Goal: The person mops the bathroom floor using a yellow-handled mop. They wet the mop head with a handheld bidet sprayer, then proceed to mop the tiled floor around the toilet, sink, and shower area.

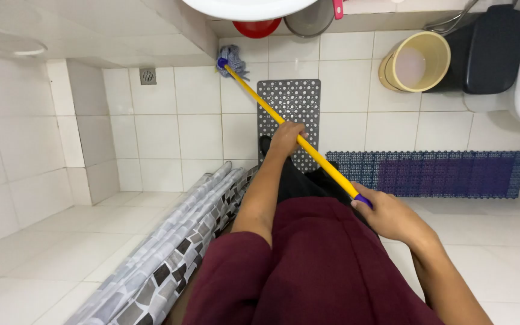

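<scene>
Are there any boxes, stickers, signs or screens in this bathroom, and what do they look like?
None show: no packages, labels, signs or screens.
Mop: yellow handle, purple end, grey-blue head on the white tiles, held by the left hand and right hand.
Bucket: round, cream, plain, by the far wall.
Mat: grey, holed, under the mop.

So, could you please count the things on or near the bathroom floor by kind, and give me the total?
Mop: 1, yellow handle, held by the left hand and the right hand
Floor mats: 2, grey perforated mat and blue mat
Buckets: 1, beige bucket
Bins: 1, black bin
Shower curtains: 1, patterned curtain
Total: 6
</scene>
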